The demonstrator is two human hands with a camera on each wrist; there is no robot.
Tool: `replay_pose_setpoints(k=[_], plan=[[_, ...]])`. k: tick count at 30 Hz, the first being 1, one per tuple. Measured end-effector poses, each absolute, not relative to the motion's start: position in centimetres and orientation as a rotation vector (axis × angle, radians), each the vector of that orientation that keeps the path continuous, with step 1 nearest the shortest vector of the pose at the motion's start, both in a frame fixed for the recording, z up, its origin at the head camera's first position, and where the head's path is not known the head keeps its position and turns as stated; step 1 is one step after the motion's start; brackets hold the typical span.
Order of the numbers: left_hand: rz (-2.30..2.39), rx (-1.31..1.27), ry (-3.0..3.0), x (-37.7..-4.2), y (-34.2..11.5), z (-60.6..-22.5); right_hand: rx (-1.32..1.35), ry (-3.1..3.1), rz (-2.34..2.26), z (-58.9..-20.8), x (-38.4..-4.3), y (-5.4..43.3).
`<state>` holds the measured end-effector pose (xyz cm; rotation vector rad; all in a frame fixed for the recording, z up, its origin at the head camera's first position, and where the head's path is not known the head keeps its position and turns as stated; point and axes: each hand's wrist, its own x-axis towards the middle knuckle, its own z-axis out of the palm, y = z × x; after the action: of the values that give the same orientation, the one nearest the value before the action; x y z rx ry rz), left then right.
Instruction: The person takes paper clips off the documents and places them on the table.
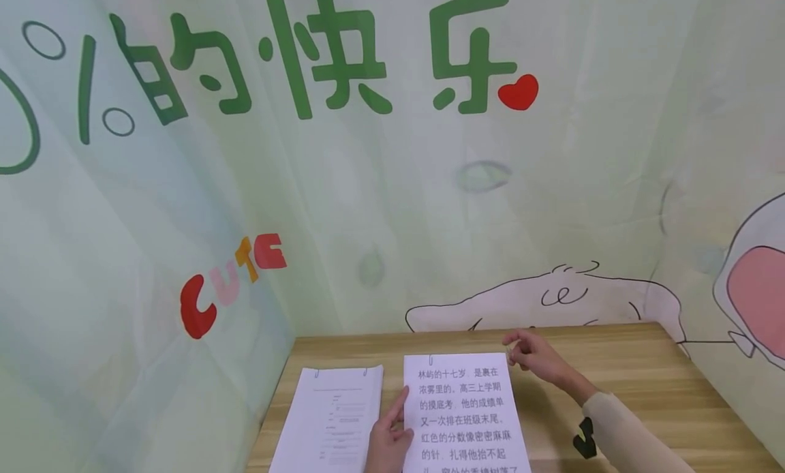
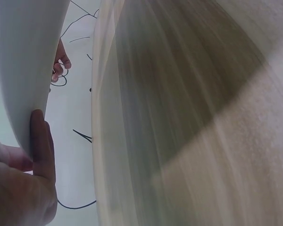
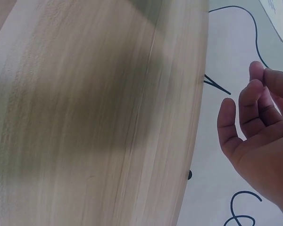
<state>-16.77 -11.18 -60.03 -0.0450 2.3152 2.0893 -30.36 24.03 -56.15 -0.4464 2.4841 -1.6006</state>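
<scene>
My left hand (image 1: 390, 442) grips the left edge of a stack of printed sheets (image 1: 463, 418), which is tilted up toward me. In the left wrist view, its fingers (image 2: 41, 146) lie along the stack's back (image 2: 28, 56). Large Chinese text covers the front sheet, and a paper clip (image 1: 431, 359) sits on its top edge. Just off the top right corner is my right hand (image 1: 540, 357), its thumb and index finger pinched together. A thin, faint thing at those fingertips looks like a paper clip; it is hardly visible.
To the left, a second stack of printed sheets (image 1: 328, 418) lies on the wooden table (image 1: 613, 364), with two clips along its top edge. A printed curtain (image 1: 398, 221) hangs behind the table and at both sides.
</scene>
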Motion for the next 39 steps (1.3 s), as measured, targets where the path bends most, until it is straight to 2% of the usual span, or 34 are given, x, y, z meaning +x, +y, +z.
replay_pose_setpoints(k=[31, 39], plan=[[2.091, -0.035, 2.351, -16.6, -11.5, -59.8, -0.27, 2.566, -1.48, -58.5, -28.7, 26.0], [2.076, -0.087, 2.337, -16.8, -11.7, -59.9, -0.328, 2.567, -1.501, -59.1, -28.4, 26.2]])
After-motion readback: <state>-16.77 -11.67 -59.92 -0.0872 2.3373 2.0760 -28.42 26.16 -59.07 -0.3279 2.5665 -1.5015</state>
